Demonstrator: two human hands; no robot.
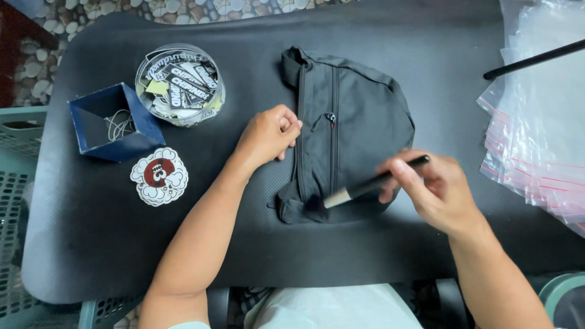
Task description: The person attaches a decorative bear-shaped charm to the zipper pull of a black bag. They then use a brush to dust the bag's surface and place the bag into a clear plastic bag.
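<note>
A small black zippered bag [359,116] lies flat in the middle of a black mat [244,244]. My left hand [268,135] rests with curled fingers on the bag's left edge, pressing it down. My right hand [434,187] holds a black-handled brush [372,184] with a pale ferrule. The brush's dark bristles touch the bag's lower left corner. The hand is motion-blurred.
A round clear tub [180,84] of printed stickers stands at the upper left. Beside it is a blue square box [113,122] with a thin chain inside. A cloud-shaped sticker [159,175] lies below them. Clear zip bags [539,134] are stacked at the right, with a black rod [533,60] above.
</note>
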